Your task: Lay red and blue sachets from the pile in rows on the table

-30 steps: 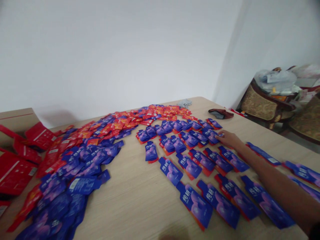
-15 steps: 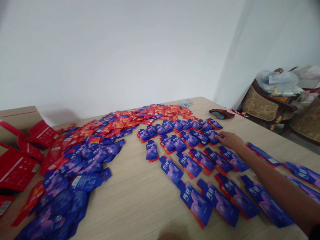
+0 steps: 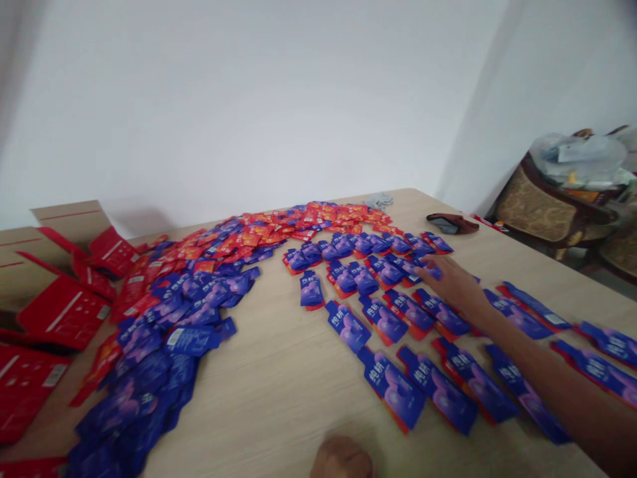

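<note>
My right hand [image 3: 450,282] reaches over the laid-out rows on the right side of the table. Its fingers are pinched on a blue-purple sachet [image 3: 434,272], of which only a part shows beside the fingertips. Under and around it lie blue sachets with orange-red ones beneath, such as this sachet pair [image 3: 383,320]. Larger front-row sachets [image 3: 395,392] are spread nearer to me, some partly covered by my forearm. My left hand [image 3: 343,458] is at the bottom edge, low over the bare wood; it is blurred, cut off, and its fingers cannot be made out.
A heap of blue sachets [image 3: 164,372] runs along the left, joining a heap of red sachets [image 3: 269,229] by the wall. Red boxes [image 3: 64,312] stand open at far left. A dark cloth item [image 3: 452,224] and a grey crumpled item [image 3: 379,200] lie at the back. Beyond is a loaded chair [image 3: 537,199].
My right hand has moved left over the back rows, with a sachet between its fingers. More of my left hand shows at the bottom edge. The view has turned slightly left.
</note>
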Tool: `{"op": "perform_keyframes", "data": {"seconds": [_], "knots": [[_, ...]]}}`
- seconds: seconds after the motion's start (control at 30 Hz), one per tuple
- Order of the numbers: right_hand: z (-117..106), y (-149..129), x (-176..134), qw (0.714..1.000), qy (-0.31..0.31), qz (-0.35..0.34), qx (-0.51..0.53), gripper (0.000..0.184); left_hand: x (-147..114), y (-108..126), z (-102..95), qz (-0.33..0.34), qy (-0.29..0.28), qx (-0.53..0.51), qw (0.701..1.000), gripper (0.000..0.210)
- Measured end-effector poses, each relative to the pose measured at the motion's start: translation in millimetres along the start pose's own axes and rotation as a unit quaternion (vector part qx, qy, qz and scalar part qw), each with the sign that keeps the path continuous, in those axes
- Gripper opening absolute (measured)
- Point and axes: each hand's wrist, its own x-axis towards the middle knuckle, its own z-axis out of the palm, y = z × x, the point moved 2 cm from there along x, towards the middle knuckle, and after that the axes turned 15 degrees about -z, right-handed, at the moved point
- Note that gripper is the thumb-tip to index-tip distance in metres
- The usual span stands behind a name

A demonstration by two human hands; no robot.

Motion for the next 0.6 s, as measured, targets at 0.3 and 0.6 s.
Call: {"op": "perform_keyframes", "data": {"seconds": [0.3, 0.6], "knots": [[-5, -209, -39, 0.934, -0.234, -0.149, 0.224, 0.040, -6, 33, -29.9, 0.010, 0.073, 0.026, 0.997, 0.019], [62, -358, -44, 0.827, -0.346, -0.328, 0.296, 0.041, -5, 42, -31.5, 0.022, 0.019, 0.099, 0.995, 0.022]]}}
